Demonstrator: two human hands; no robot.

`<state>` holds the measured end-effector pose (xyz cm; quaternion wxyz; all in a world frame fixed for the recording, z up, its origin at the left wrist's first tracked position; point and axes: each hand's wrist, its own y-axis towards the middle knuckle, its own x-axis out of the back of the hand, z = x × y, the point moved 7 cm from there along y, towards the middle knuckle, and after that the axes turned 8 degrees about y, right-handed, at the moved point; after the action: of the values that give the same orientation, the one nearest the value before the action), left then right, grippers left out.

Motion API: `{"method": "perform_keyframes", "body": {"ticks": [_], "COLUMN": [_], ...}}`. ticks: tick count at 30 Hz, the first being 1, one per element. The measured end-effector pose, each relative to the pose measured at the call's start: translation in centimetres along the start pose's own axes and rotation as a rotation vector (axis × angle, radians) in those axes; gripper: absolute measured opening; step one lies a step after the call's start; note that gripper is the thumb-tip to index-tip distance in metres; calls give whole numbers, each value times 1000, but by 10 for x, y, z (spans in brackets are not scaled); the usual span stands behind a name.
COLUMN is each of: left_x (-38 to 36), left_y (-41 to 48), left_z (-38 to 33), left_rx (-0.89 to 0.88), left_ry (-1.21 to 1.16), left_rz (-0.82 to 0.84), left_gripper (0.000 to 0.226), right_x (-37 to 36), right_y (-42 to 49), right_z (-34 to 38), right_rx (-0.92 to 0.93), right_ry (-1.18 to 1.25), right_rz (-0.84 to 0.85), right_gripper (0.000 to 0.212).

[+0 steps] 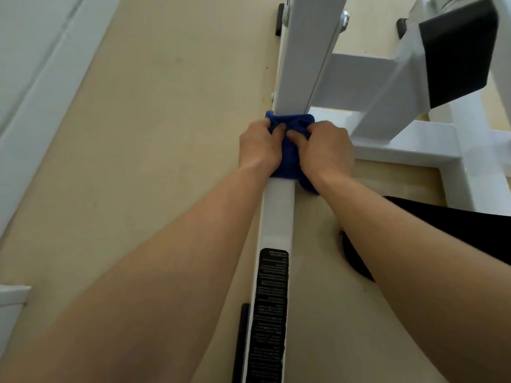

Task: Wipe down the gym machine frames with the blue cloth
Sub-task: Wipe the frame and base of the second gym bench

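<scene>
A blue cloth [290,154] is draped over the white floor bar [278,211] of the gym machine frame, right where a white upright post [307,56] rises from it. My left hand [258,146] grips the cloth's left side with curled fingers. My right hand [323,149] grips its right side the same way. Both hands press the cloth onto the bar at the post's base. A corner of cloth hangs off the bar under my right wrist.
A black warning label [271,313] covers the near part of the bar. A slanted white beam with a black end cap [459,48] juts out at upper right. More white base bars [414,145] lie to the right. A white wall skirting [41,100] borders the beige floor [152,134] on the left.
</scene>
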<state>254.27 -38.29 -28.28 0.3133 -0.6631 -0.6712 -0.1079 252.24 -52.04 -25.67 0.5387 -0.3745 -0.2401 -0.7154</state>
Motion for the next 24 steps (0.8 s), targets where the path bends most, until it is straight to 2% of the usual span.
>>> {"method": "perform_keyframes", "body": {"ticks": [4, 7, 13, 18, 22, 24], "left_x": [0, 2, 6, 16, 31, 47], "left_y": [2, -7, -64, -118, -141, -142], "left_z": [4, 5, 24, 37, 40, 28], "left_rx": [-14, -19, 50, 118, 99, 81], "left_ry": [-89, -80, -58, 24, 212, 176], "left_rz": [36, 40, 53, 139, 275, 275], "left_gripper": [22, 20, 17, 21, 17, 18], "right_x": [-3, -6, -12, -12, 8, 25], "right_y": [1, -6, -71, -130, -155, -152], "right_z": [-3, -4, -9, -16, -17, -14], "right_rx": [-55, -169, -326, -412, -436, -418], "right_ry": [100, 215, 457, 517, 492, 508], "right_rz": [-3, 5, 63, 182, 322, 334], "right_gripper": [31, 30, 18, 16, 11, 7]}}
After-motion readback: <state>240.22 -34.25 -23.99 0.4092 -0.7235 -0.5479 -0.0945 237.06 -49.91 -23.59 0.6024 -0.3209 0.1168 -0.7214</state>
